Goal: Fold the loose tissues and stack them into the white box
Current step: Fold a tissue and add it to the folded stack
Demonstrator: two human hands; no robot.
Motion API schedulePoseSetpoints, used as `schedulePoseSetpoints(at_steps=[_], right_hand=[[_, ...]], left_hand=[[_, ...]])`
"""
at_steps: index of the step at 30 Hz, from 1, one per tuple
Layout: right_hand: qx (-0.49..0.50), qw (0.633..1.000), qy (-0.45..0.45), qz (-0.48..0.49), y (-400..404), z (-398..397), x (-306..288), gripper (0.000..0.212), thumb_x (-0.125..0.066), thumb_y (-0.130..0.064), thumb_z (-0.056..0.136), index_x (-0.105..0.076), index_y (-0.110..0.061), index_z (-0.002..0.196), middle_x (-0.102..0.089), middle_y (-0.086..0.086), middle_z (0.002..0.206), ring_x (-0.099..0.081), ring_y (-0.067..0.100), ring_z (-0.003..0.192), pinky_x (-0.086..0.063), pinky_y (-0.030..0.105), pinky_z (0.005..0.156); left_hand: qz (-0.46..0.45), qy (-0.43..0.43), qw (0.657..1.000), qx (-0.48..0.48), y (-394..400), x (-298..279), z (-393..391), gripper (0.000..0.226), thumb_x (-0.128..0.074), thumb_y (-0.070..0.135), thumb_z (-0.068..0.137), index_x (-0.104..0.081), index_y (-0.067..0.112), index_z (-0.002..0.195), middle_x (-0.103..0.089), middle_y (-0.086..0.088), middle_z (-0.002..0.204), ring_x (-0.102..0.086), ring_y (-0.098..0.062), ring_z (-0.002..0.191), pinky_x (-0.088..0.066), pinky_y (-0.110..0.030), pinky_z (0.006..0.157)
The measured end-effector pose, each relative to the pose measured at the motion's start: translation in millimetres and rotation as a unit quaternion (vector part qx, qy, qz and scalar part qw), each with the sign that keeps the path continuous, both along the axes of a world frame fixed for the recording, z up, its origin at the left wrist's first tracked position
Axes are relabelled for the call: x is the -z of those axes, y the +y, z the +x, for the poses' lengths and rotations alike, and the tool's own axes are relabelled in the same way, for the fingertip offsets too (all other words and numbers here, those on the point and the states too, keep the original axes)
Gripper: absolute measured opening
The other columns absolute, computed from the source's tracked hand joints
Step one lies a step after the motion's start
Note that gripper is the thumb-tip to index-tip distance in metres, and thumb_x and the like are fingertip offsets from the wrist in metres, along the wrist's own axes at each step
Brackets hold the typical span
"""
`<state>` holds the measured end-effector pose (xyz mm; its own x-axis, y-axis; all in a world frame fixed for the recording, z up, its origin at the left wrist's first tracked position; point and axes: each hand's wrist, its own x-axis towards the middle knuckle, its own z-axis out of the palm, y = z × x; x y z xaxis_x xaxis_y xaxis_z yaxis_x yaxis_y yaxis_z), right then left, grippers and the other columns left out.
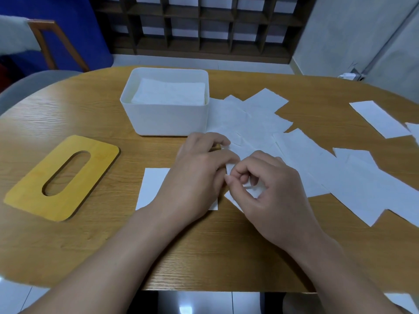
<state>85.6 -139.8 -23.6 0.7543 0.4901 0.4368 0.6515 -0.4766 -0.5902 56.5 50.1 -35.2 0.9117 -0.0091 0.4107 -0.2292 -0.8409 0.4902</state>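
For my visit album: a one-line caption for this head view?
Both hands fold a tissue beside the white box.

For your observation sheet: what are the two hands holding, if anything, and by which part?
Both hold one tissue. The right hand pinches its near edge; the left hand grips it beside that. The exact hold is partly hidden.

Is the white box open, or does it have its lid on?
Open. The white box has no lid on top, and folded tissues show inside. The yellow wooden lid lies flat on the table beside it.
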Motion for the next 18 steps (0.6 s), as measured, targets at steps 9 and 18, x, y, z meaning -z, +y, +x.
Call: schedulePoseSetpoints(at_steps=[9, 18], right_hand=[[-0.01, 0.995, 0.063, 0.077, -14, 1, -17, 0.053, -0.088, -0.037, 0.092, -0.066, -0.025, 0.139, -0.066, -0.015, 0.13, -0.062, 0.013, 0.127, -0.046, 0.015, 0.101], [0.008, 0.942, 0.278, 0.188, -10, -3, -33, 0.013, -0.077, -0.032, 0.099, -0.077, -0.028, 0.111, -0.079, -0.011, 0.102, -0.076, 0.009, 0.098, -0.06, 0.022, 0.068]], left_hand=[[-0.208, -0.034, 0.977, -0.015, 2, -21, -3, 0.012, -0.071, 0.016, 0.107, -0.08, 0.024, 0.108, -0.077, 0.012, 0.108, -0.068, -0.016, 0.112, -0.053, -0.033, 0.096], [-0.437, 0.058, 0.897, 0.015, 11, -42, -19, 0.012, -0.068, 0.013, 0.108, -0.077, 0.006, 0.103, -0.073, -0.016, 0.08, -0.066, -0.019, 0.073, -0.052, -0.027, 0.063]])
